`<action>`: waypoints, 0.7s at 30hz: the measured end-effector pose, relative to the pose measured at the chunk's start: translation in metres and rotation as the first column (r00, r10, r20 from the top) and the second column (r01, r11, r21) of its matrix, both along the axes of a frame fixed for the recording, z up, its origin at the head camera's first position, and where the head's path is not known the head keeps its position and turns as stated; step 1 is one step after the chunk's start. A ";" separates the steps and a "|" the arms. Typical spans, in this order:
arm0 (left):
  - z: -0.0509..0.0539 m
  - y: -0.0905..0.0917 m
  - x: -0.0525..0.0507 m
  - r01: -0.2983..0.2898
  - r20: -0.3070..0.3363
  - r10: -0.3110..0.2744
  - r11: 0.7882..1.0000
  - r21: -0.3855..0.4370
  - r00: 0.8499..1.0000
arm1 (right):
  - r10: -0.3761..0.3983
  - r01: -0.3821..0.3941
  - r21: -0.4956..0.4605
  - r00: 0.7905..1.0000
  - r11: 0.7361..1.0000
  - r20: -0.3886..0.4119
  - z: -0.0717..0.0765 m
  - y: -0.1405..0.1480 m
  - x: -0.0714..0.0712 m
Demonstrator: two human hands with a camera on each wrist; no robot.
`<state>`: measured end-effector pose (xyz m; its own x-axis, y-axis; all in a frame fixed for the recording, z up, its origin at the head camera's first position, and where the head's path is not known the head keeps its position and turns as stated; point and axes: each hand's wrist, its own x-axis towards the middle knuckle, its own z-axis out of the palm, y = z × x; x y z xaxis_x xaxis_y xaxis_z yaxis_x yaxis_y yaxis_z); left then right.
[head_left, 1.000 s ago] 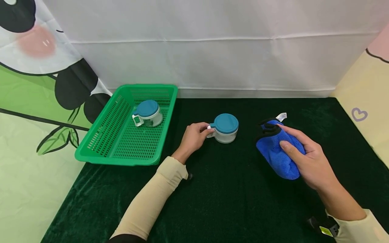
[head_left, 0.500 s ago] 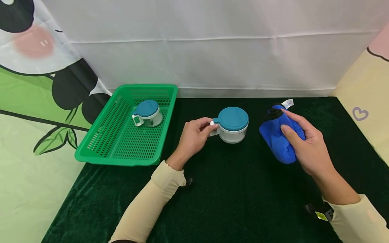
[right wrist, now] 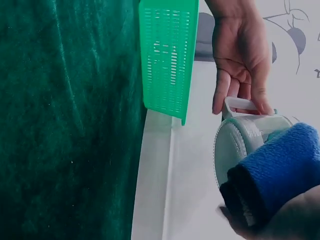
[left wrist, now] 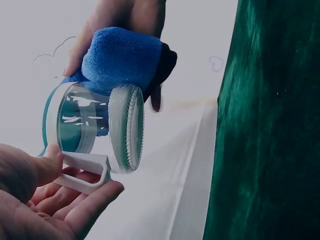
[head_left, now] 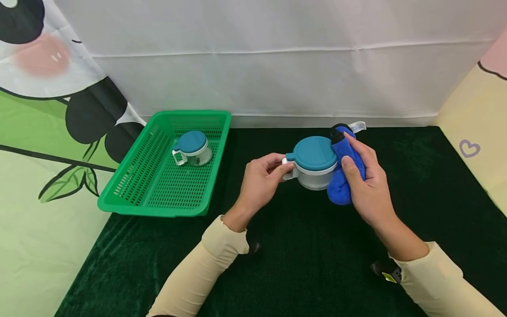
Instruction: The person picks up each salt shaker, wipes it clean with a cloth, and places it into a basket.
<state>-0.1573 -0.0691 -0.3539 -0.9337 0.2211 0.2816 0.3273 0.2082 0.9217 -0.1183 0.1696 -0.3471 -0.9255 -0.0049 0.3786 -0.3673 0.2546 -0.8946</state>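
Observation:
A clear jar (head_left: 315, 178) with a blue lid (head_left: 315, 153) is held above the dark green cloth, its white handle (left wrist: 85, 172) pinched by my left hand (head_left: 259, 185) between thumb and fingers. My right hand (head_left: 370, 187) grips a folded blue cloth (head_left: 343, 176) with black edging and a white tag. That cloth touches the jar's right side, opposite the handle. In the left wrist view the blue cloth (left wrist: 120, 59) lies against the jar's wall, and the ribbed base (left wrist: 131, 129) shows. The right wrist view shows the blue cloth (right wrist: 285, 167) covering part of the jar (right wrist: 235, 145).
A green basket (head_left: 158, 210) stands at the left, with a second blue-lidded jar (head_left: 192, 147) inside. Dark green fabric (head_left: 301, 264) covers the table. A white sheet (head_left: 277, 66) hangs behind, with printed sheets at both sides.
My left hand has lifted the jar and moved it to the right. My right hand has brought the blue cloth leftward, from apart to touching the jar.

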 end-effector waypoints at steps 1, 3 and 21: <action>0.000 0.000 0.000 0.003 0.004 -0.003 1.000 0.014 1.000 | -0.008 0.008 0.001 1.000 1.000 -0.011 0.000 -0.001 0.000; 0.001 -0.001 0.000 0.009 0.003 -0.009 0.999 0.036 1.000 | -0.036 0.036 0.010 0.999 0.999 -0.039 -0.001 -0.003 0.001; 0.011 -0.012 0.001 0.024 0.001 -0.024 0.998 0.059 1.000 | -0.084 0.087 0.032 0.993 0.996 -0.085 -0.026 0.005 0.005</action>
<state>-0.1568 -0.0811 -0.3428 -0.9287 0.2269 0.2935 0.3302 0.1454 0.9326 -0.1135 0.1742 -0.3733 -0.8881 0.0579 0.4560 -0.4162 0.3198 -0.8512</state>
